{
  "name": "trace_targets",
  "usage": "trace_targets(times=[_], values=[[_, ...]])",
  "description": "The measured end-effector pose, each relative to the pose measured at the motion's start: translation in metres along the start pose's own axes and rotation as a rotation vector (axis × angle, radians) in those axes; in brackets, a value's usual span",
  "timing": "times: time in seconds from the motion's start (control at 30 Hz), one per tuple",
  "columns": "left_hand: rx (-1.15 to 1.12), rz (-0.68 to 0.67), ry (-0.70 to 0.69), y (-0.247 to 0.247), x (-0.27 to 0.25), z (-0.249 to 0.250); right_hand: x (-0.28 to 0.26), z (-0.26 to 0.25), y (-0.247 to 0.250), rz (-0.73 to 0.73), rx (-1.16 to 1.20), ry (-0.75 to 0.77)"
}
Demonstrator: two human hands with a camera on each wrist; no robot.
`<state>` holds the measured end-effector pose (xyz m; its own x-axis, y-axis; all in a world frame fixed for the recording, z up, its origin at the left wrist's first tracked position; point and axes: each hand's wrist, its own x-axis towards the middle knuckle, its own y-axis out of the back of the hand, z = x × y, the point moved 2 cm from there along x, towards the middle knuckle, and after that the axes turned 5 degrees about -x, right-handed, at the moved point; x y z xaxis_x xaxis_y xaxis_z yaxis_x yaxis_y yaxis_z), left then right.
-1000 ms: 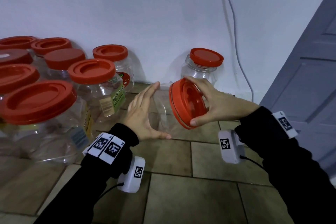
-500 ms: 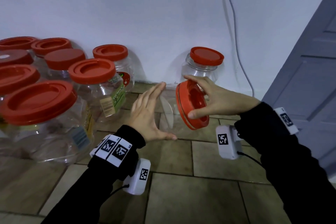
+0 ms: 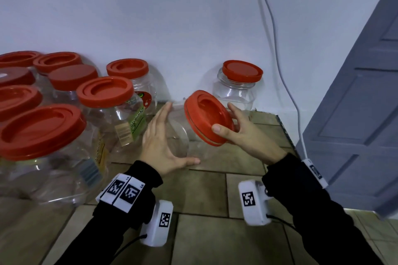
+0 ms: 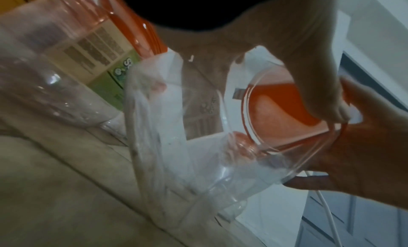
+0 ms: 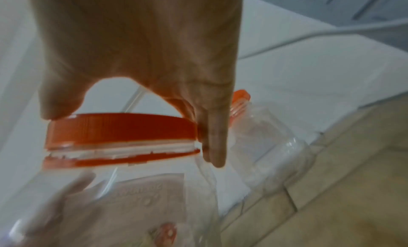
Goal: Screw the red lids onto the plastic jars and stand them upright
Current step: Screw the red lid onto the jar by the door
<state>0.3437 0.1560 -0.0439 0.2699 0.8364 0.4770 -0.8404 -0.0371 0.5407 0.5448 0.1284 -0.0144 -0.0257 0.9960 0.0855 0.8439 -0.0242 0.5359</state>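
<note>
On a tiled floor [image 3: 204, 200], the right hand [image 3: 243, 135] grips a round red plastic lid [image 3: 206, 117]; the flat-fingered left hand [image 3: 163, 146] steadies a clear plastic jar [image 3: 183, 135], which could slip or cross-thread.

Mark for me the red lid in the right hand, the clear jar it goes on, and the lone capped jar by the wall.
red lid [image 3: 207, 117], head view, recessed top face.
clear jar [image 3: 178, 135], head view, clear side wall.
capped jar [image 3: 233, 93], head view, clear shoulder below its cap.

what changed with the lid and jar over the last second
The right hand has turned the red lid, so its top now tips up toward the camera, and the jar has tilted with it. The left hand stays flat against the jar's side; the capped jars have not moved.
</note>
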Motion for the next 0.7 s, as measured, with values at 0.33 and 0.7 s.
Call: trace_targets(times=[0.33,0.7], values=[[-0.110,0.081,0.315,0.011,0.015,-0.034,0.032,0.014,-0.035,0.028,-0.093,0.122],[-0.126,0.087,0.325,-0.013,0.080,-0.081,0.114,0.024,-0.057,0.103,-0.075,0.052]])
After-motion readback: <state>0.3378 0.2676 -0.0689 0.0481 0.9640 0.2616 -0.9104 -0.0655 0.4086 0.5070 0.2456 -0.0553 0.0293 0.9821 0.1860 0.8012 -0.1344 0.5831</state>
